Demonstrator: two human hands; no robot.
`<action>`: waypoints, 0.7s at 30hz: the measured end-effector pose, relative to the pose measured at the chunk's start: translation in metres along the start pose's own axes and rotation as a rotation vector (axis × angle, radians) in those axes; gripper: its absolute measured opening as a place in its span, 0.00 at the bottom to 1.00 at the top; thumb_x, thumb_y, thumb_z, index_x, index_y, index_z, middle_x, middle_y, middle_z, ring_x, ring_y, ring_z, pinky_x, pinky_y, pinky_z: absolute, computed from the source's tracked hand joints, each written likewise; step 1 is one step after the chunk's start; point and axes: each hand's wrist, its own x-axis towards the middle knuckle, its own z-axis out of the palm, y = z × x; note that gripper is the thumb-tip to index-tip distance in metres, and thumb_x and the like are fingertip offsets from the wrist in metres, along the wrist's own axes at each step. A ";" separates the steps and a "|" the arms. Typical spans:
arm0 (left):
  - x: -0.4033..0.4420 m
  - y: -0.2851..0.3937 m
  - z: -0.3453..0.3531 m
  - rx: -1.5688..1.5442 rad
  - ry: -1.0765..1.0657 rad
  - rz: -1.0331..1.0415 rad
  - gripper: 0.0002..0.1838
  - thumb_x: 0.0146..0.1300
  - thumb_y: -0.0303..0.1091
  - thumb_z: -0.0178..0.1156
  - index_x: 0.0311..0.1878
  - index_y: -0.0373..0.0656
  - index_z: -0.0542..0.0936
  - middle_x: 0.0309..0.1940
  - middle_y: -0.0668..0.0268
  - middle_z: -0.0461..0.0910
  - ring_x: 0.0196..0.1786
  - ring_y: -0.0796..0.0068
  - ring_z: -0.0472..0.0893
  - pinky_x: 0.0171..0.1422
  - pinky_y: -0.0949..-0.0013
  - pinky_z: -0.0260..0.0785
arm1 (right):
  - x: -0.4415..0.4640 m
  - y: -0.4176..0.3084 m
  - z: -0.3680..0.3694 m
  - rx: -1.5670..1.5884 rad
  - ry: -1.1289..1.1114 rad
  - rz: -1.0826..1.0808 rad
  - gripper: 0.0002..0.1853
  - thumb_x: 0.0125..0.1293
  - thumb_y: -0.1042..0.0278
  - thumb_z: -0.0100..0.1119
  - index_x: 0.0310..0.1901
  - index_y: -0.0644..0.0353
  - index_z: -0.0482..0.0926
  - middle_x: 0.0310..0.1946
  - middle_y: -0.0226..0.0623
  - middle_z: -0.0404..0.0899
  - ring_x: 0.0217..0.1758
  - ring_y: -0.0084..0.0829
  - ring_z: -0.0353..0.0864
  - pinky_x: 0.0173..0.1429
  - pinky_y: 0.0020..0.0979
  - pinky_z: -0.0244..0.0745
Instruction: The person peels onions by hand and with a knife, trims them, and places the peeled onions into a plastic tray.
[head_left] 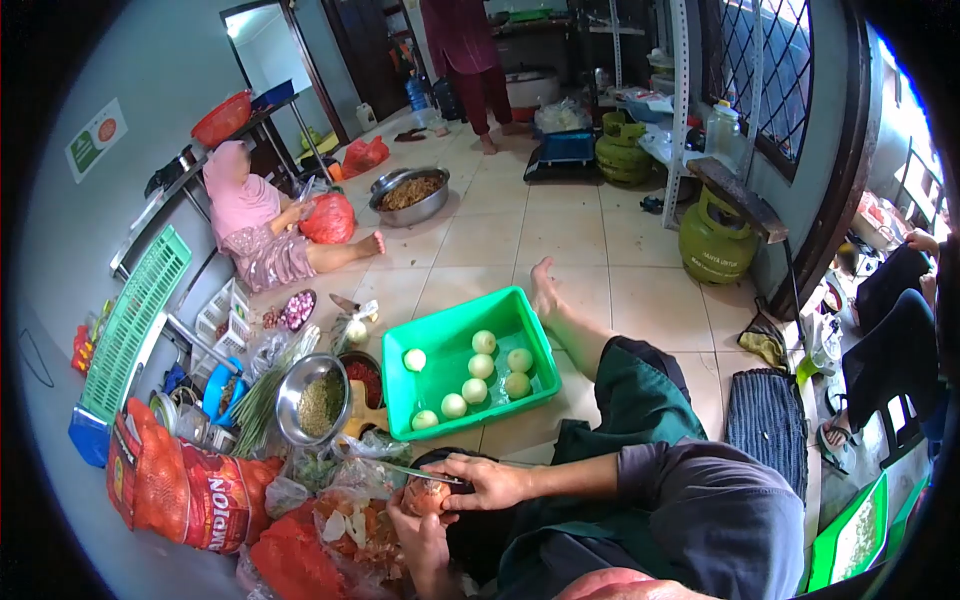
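Note:
My left hand (424, 540) is closed around a brownish onion (427, 496) with skin on it. In my right hand (492, 482) is a knife (415, 472), its blade lying over the top of the onion and pointing left. Just beyond my hands stands a green plastic basin (402, 338) holding several peeled, pale onions (480, 366). Below and left of the onion, a plastic bag of onion skins (352, 528) sits against a red plastic bag (292, 552).
A red mesh sack (205, 495) lies at the left, near a metal bowl of chopped greens (312, 398). Farther off, a person in a pink headscarf (245, 200) sits beside a large metal basin (432, 208). Green gas cylinders (716, 240) stand at the right; another person stands at the back.

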 end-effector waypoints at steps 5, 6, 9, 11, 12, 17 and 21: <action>-0.001 0.001 0.000 0.022 0.012 -0.004 0.39 0.51 0.30 0.62 0.64 0.46 0.53 0.56 0.54 0.66 0.47 0.65 0.78 0.36 0.71 0.78 | 0.001 -0.005 0.003 0.000 -0.009 0.020 0.35 0.64 0.55 0.60 0.68 0.62 0.59 0.51 0.49 0.70 0.56 0.46 0.72 0.60 0.38 0.68; 0.000 0.000 -0.003 0.035 0.014 -0.011 0.39 0.51 0.30 0.62 0.64 0.47 0.53 0.56 0.55 0.66 0.47 0.65 0.78 0.35 0.71 0.78 | 0.001 -0.006 0.003 0.005 -0.004 0.037 0.35 0.64 0.55 0.60 0.67 0.63 0.60 0.51 0.50 0.70 0.55 0.46 0.73 0.59 0.38 0.69; -0.001 -0.001 -0.007 0.061 0.031 -0.018 0.40 0.51 0.32 0.62 0.66 0.48 0.52 0.56 0.56 0.67 0.48 0.64 0.77 0.34 0.73 0.78 | 0.002 -0.002 0.008 -0.007 0.011 0.033 0.35 0.64 0.55 0.60 0.67 0.64 0.61 0.50 0.51 0.70 0.54 0.46 0.74 0.58 0.38 0.70; 0.001 -0.002 -0.007 0.007 0.080 0.015 0.41 0.51 0.35 0.62 0.67 0.49 0.52 0.55 0.56 0.68 0.48 0.63 0.77 0.32 0.73 0.77 | 0.003 0.002 0.010 -0.029 0.022 0.004 0.34 0.64 0.56 0.58 0.66 0.65 0.61 0.50 0.52 0.71 0.54 0.47 0.74 0.58 0.38 0.70; 0.000 -0.001 -0.008 -0.017 0.111 0.033 0.42 0.51 0.37 0.62 0.68 0.50 0.52 0.54 0.57 0.68 0.48 0.63 0.77 0.31 0.73 0.77 | 0.002 0.001 0.009 -0.034 0.002 0.002 0.34 0.65 0.56 0.58 0.67 0.64 0.60 0.50 0.51 0.71 0.55 0.47 0.74 0.58 0.38 0.70; -0.004 0.005 -0.077 -0.058 0.295 0.079 0.27 0.62 0.49 0.52 0.63 0.51 0.64 0.53 0.67 0.73 0.50 0.71 0.76 0.39 0.72 0.64 | 0.004 -0.008 0.014 0.019 -0.107 0.095 0.33 0.65 0.57 0.57 0.67 0.62 0.59 0.50 0.49 0.71 0.53 0.45 0.75 0.56 0.39 0.71; -0.016 0.039 -0.099 -0.120 0.444 0.246 0.24 0.65 0.50 0.51 0.60 0.49 0.69 0.52 0.68 0.74 0.50 0.74 0.75 0.49 0.71 0.63 | 0.014 -0.008 0.022 -0.020 -0.190 0.059 0.33 0.65 0.56 0.57 0.67 0.63 0.60 0.49 0.50 0.72 0.49 0.47 0.77 0.53 0.40 0.72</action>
